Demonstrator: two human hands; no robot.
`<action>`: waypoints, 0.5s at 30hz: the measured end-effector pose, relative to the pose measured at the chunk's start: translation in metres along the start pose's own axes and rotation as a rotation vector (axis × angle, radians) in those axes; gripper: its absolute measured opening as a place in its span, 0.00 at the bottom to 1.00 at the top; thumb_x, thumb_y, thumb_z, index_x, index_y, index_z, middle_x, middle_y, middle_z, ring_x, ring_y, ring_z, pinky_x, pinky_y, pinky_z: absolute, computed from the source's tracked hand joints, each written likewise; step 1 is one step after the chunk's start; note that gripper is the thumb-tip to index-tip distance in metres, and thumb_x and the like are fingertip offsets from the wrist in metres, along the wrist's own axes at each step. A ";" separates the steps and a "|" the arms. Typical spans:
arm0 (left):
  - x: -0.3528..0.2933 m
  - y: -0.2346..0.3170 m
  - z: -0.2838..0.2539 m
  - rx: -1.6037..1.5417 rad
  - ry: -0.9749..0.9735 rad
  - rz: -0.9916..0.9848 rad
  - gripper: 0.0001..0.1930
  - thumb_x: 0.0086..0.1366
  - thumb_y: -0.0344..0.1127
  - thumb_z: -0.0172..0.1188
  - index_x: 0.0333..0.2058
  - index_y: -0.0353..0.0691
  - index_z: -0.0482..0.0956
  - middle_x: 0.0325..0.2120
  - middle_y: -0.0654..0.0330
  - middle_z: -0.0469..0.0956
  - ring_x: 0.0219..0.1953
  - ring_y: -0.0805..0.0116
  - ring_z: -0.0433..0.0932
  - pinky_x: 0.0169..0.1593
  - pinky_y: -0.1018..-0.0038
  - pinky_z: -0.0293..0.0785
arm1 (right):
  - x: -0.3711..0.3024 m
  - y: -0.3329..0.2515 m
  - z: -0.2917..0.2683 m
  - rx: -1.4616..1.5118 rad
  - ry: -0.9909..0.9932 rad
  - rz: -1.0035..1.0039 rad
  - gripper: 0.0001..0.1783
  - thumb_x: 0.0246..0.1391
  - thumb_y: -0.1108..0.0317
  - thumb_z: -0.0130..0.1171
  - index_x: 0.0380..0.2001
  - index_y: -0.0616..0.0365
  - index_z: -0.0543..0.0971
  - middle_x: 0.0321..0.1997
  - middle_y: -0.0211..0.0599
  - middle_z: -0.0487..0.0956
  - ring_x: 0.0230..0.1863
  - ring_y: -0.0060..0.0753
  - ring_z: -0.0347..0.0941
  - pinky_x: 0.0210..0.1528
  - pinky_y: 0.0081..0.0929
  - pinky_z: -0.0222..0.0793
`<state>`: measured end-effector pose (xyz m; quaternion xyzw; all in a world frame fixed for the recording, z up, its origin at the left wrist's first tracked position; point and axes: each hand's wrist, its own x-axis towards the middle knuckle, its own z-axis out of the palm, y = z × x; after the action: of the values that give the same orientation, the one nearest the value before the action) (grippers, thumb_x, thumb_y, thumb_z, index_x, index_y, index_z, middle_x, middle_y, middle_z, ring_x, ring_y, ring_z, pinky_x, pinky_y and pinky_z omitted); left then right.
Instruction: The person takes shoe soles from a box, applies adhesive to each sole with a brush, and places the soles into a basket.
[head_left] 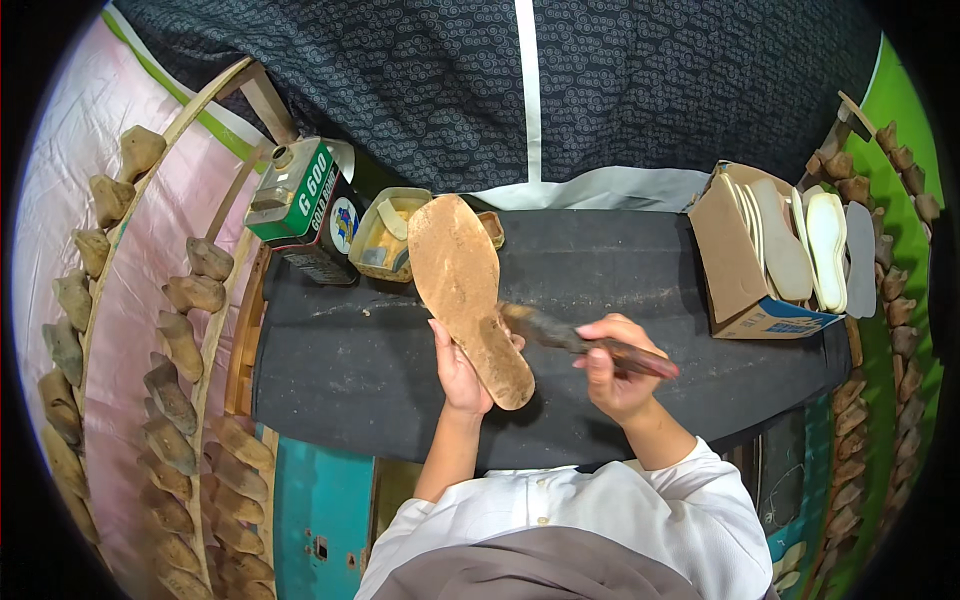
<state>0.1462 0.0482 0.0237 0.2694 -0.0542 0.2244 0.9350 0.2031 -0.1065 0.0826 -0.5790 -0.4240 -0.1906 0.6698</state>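
Note:
A tan shoe insole (455,262), its face stained with brownish patches, is raised above the dark table. My left hand (460,372) grips it near its narrow waist, thumb on the near edge and fingertips showing on the far side. In my right hand (617,368) is a brush (560,333) with a dark, crusted shaft and a reddish handle end. The brush's bristle end reaches the insole's right edge near the waist; whether it touches the surface is hard to tell because it is blurred.
Behind left stand a green and black metal can (305,205) and a yellowish plastic tub (380,262) with tools in it. A cardboard box (722,262) at right holds several pale insoles (826,245). Racks of wooden shoe lasts (180,345) flank both sides of the black-covered table (620,270).

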 end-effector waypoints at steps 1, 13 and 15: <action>-0.001 0.000 0.000 -0.051 -0.074 -0.037 0.31 0.66 0.61 0.28 0.50 0.40 0.64 0.39 0.57 0.71 0.39 0.66 0.72 0.42 0.69 0.70 | 0.000 0.000 0.001 0.002 -0.001 0.001 0.08 0.46 0.75 0.60 0.32 0.65 0.76 0.19 0.35 0.75 0.19 0.26 0.68 0.21 0.19 0.64; -0.003 0.001 0.008 0.104 0.211 -0.001 0.31 0.65 0.62 0.29 0.51 0.43 0.65 0.38 0.58 0.73 0.36 0.67 0.75 0.40 0.66 0.73 | 0.005 -0.001 0.005 -0.165 -0.164 -0.040 0.09 0.48 0.73 0.60 0.34 0.64 0.75 0.21 0.34 0.76 0.20 0.24 0.70 0.22 0.20 0.65; -0.005 0.002 -0.003 0.082 0.138 -0.010 0.31 0.65 0.62 0.29 0.51 0.43 0.65 0.39 0.58 0.73 0.36 0.66 0.75 0.39 0.66 0.73 | -0.001 0.002 0.002 -0.086 -0.142 -0.016 0.09 0.50 0.72 0.58 0.35 0.63 0.75 0.22 0.36 0.77 0.21 0.25 0.71 0.22 0.19 0.66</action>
<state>0.1412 0.0493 0.0210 0.2917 0.0208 0.2395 0.9258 0.2033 -0.1043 0.0808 -0.6159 -0.4663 -0.1723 0.6112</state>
